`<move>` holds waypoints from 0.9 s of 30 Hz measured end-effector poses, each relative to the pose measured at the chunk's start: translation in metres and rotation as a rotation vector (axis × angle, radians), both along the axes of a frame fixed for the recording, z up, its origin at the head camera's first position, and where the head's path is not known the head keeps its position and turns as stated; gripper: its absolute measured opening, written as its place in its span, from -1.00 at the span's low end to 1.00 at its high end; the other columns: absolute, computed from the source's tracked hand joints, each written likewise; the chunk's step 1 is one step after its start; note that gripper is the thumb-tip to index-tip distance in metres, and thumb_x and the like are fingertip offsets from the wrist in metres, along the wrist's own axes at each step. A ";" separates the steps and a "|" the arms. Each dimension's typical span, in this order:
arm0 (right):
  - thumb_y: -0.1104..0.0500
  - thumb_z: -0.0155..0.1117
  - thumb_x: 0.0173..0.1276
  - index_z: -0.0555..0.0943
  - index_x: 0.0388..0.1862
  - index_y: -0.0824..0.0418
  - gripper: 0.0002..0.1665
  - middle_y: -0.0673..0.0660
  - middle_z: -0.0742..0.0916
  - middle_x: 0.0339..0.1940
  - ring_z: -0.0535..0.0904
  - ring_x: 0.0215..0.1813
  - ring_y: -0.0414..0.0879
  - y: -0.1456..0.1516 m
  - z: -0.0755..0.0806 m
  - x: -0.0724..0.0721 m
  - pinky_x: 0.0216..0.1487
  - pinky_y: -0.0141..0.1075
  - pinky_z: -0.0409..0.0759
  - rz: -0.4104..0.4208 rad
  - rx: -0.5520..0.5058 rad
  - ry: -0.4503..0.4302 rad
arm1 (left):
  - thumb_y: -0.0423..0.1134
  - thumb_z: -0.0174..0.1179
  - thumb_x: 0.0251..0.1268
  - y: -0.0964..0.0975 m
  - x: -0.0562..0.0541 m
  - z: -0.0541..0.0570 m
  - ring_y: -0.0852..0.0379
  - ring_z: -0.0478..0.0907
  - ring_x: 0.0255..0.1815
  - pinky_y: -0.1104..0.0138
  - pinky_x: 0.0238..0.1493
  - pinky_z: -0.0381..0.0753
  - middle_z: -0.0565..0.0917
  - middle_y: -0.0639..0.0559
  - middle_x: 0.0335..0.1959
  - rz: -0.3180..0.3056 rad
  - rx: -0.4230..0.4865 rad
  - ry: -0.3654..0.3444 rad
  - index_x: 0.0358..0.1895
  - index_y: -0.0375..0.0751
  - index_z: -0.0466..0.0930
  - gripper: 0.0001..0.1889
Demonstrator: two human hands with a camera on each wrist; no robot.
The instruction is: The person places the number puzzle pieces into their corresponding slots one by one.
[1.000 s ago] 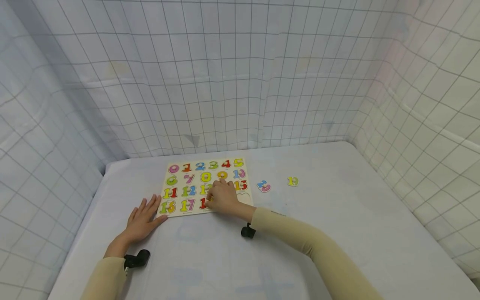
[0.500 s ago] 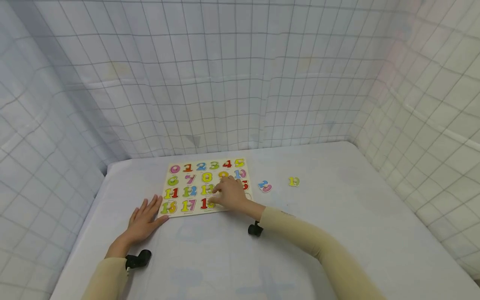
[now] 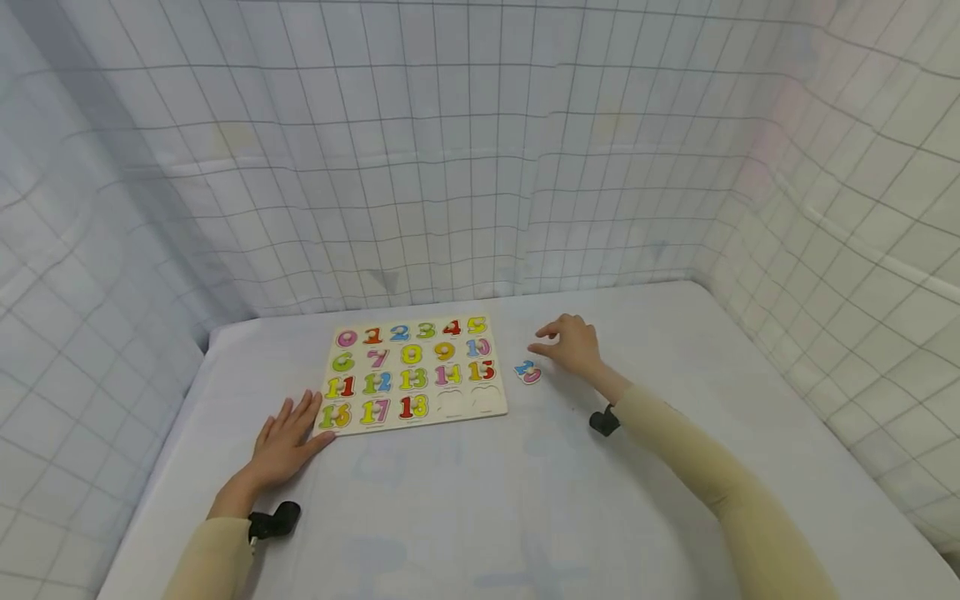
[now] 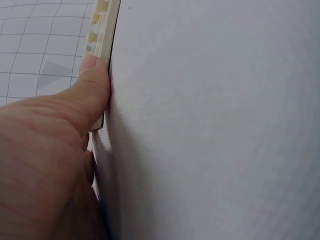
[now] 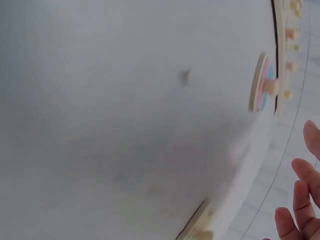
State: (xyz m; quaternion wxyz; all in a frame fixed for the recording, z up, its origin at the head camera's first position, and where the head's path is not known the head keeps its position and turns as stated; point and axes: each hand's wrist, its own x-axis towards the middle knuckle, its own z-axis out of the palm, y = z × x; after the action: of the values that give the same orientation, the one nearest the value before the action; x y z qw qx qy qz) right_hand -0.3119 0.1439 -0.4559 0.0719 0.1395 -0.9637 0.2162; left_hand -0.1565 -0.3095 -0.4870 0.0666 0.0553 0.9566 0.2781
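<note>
The left hand [image 3: 283, 446] rests with spread fingers at the left side of a number puzzle board [image 3: 442, 422]; in the left wrist view its thumb [image 4: 92, 82] presses the board's edge. Number pieces 0 to 18 sit in the board, and two recesses at its lower right are bare. To the right of the board, the right hand [image 3: 573, 346] is over the table, thumb and fingers apart with nothing between them. A blue and pink 20 piece [image 3: 528, 372] lies between board and hand. The yellow-green 19 piece [image 5: 201, 222], hidden by the hand in the head view, shows in the right wrist view.
A white cloth covers the table [image 3: 450, 517]. Grid-patterned white curtains [image 3: 480, 167] close off the back and both sides. Black wrist cameras [image 3: 275, 520] are strapped to both wrists. Small knobs [image 5: 291, 34] stand up from the pieces.
The right hand has left the 18 piece, now seated in the bottom row, and moved right past the 20 piece to where the 19 piece lies. The left hand stays put.
</note>
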 end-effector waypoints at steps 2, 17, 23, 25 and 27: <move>-0.16 0.42 0.14 0.75 -0.14 0.11 -0.56 0.07 0.64 -0.30 0.47 -0.18 0.01 0.016 -0.004 -0.003 -0.12 -0.05 0.36 -0.037 0.006 -0.017 | 0.18 -0.01 0.37 0.000 0.000 -0.001 -0.35 -0.47 0.44 -0.21 0.27 -0.56 -0.20 -0.36 0.49 -0.001 0.001 0.000 0.49 -0.33 -0.17 -0.11; -0.14 0.43 0.12 0.76 -0.25 0.15 -0.60 0.13 0.68 -0.28 0.51 -0.15 0.09 0.080 -0.023 -0.001 -0.08 0.08 0.30 -0.105 -0.014 -0.088 | 0.15 -0.01 0.39 -0.003 0.000 0.001 -0.33 -0.48 0.45 -0.18 0.28 -0.58 -0.20 -0.34 0.49 -0.004 0.005 0.016 0.50 -0.31 -0.18 -0.14; -0.14 0.42 0.13 0.77 -0.24 0.13 -0.61 0.12 0.69 -0.25 0.53 -0.11 0.11 0.088 -0.026 0.004 -0.03 0.13 0.32 -0.132 0.025 -0.132 | 0.13 0.01 0.39 -0.001 0.001 0.004 -0.36 -0.45 0.45 -0.19 0.28 -0.55 -0.18 -0.36 0.48 -0.009 0.013 0.019 0.49 -0.34 -0.15 -0.14; -0.13 0.41 0.14 0.77 -0.25 0.13 -0.62 0.13 0.69 -0.25 0.53 -0.12 0.11 0.089 -0.027 0.006 -0.04 0.13 0.32 -0.136 0.029 -0.137 | 0.13 0.02 0.38 0.000 0.003 0.004 -0.36 -0.43 0.45 -0.20 0.28 -0.53 -0.17 -0.37 0.48 -0.010 0.015 0.021 0.48 -0.35 -0.13 -0.14; -0.12 0.40 0.15 0.76 -0.26 0.14 -0.63 0.12 0.69 -0.26 0.53 -0.13 0.10 0.090 -0.027 0.007 -0.04 0.12 0.32 -0.140 0.030 -0.135 | 0.12 0.03 0.38 0.002 0.004 0.004 -0.37 -0.43 0.44 -0.21 0.28 -0.53 -0.16 -0.37 0.48 -0.007 0.016 0.020 0.48 -0.36 -0.12 -0.15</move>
State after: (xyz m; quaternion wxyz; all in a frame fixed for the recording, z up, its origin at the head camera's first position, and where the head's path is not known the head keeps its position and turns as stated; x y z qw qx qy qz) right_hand -0.3047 0.2341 -0.4833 0.0198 0.0578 -0.9769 0.2049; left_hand -0.1524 -0.3079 -0.4834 0.0574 0.0620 0.9548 0.2851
